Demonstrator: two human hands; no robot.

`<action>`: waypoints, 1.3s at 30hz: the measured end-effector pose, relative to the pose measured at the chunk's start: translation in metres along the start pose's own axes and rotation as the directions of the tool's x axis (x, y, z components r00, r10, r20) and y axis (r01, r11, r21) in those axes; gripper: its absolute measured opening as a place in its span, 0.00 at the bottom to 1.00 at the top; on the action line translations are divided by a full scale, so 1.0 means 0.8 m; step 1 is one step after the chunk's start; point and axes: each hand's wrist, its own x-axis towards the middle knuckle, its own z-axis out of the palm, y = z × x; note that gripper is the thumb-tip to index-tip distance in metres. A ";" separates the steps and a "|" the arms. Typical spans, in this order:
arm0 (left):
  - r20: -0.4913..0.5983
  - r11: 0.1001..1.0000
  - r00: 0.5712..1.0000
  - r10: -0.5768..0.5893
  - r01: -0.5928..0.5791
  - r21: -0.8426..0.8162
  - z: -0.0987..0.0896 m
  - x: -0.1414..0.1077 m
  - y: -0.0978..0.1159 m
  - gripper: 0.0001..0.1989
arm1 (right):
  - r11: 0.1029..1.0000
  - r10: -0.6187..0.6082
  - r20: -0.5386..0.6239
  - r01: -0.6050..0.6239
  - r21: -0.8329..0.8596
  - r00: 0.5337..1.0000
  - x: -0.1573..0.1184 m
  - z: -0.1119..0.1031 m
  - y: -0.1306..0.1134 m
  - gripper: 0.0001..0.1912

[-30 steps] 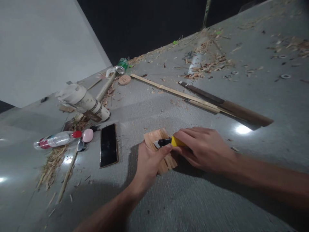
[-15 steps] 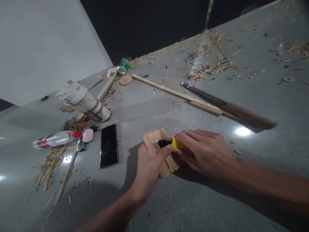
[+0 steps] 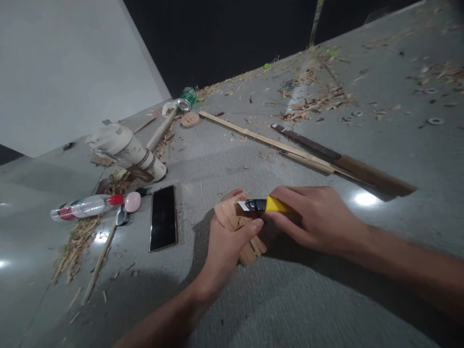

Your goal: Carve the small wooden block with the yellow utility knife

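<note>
A pale, carved wooden block (image 3: 227, 215) with grooves in its lower end sits in my left hand (image 3: 226, 246). My left thumb lies across its face, and the fingertips show behind its top edge. My right hand (image 3: 315, 217) grips a yellow utility knife (image 3: 274, 204) with a black front. Its short blade points left, close over the upper right part of the block; I cannot tell whether blade and wood touch. The palm hides much of the knife's handle.
Left of my hands lies a phone (image 3: 163, 218), with a plastic bottle (image 3: 85, 208) and a white tumbler (image 3: 130, 147) beyond. Bamboo strips (image 3: 250, 133) and a dark-handled machete-like blade (image 3: 373, 174) lie ahead. A green can (image 3: 187, 99) and wood shavings (image 3: 322, 101) are farther off.
The knife has lifted slightly up and right, away from my left thumb. The block has tilted a little in my left hand, and fingertips now show at its top edge.
</note>
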 end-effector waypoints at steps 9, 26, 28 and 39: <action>0.008 0.999 1.000 0.003 -0.003 0.054 -0.002 0.000 0.000 0.35 | 0.995 -0.089 0.143 0.081 0.066 0.986 0.003 -0.003 -0.005 0.15; 0.017 0.984 1.000 -0.021 0.017 0.175 -0.002 -0.003 0.003 0.29 | 0.993 -0.104 0.167 0.092 0.077 0.981 0.005 -0.013 0.001 0.15; 0.017 0.984 0.999 -0.034 0.031 0.173 -0.002 -0.003 0.003 0.29 | 0.993 -0.103 0.165 0.091 0.076 0.981 0.004 -0.013 0.001 0.15; 0.004 0.988 0.999 -0.051 0.050 0.147 -0.004 -0.003 0.001 0.29 | 0.990 -0.122 0.172 0.108 0.087 0.977 0.005 -0.016 0.001 0.14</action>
